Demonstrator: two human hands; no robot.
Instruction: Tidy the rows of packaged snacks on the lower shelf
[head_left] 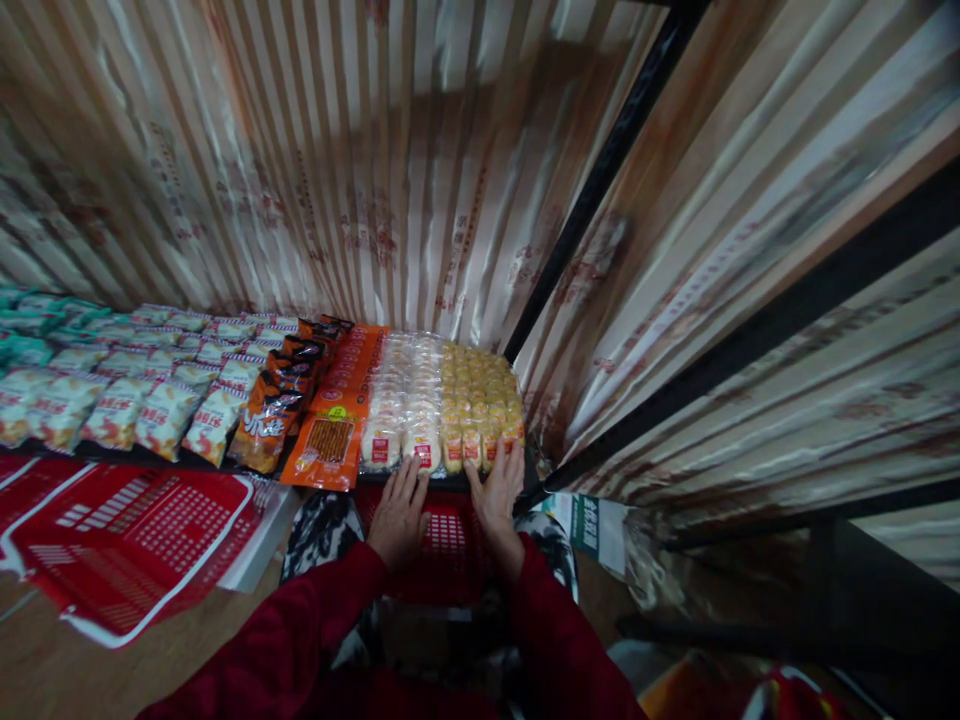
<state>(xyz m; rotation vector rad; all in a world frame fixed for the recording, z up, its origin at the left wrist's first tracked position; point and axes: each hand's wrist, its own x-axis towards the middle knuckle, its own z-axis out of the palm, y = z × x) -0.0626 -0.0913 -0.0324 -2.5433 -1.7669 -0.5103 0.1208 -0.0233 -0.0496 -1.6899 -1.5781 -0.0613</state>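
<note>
Left hand [403, 515], fingers outstretched and gripping nothing visible, has an orange bag [341, 390] at eleven o'clock and white packets [406, 400] at twelve, its fingertips against their front. Right hand [496, 492], thumb spread, rests unclenched on the near edge of yellow packets [480, 395] at twelve; a black bar [795, 310] slants off towards two.

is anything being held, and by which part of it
Nothing looks gripped: the left hand rests at the front of the white packets, the right hand at the yellow packets' front.
</note>
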